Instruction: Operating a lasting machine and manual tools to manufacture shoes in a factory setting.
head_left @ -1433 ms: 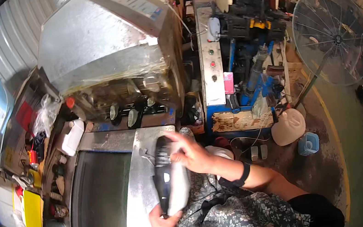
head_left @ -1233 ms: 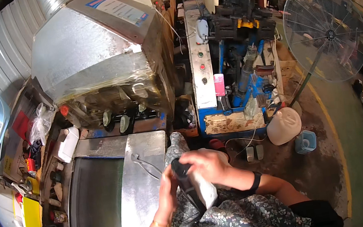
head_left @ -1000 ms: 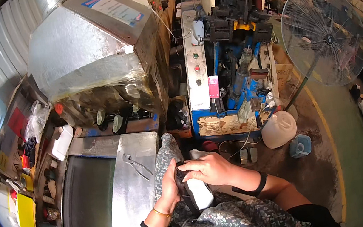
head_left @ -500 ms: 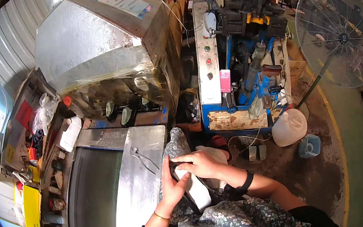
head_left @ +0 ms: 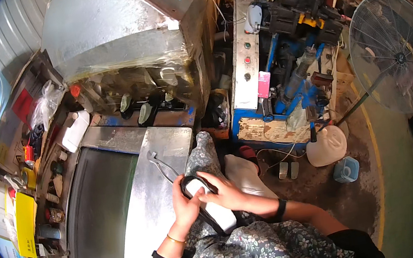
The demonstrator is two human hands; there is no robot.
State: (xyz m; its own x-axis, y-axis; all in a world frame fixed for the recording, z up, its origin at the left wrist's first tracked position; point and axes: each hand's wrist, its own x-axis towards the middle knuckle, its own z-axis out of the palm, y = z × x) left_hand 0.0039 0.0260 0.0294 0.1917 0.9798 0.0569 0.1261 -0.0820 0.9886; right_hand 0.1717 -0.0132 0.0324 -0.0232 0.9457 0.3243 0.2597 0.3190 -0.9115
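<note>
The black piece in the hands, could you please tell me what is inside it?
Inside the black piece, a white form shows at both ends; the left hand and right hand cover part of its middle, and its underside is hidden.

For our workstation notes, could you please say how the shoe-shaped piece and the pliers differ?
The shoe-shaped piece is in the left hand and right hand, while the pliers lie on the metal plate. The piece is black and white; the pliers are grey. The piece is broad; the pliers are slim, with two handles. Both are longer than wide.
</note>
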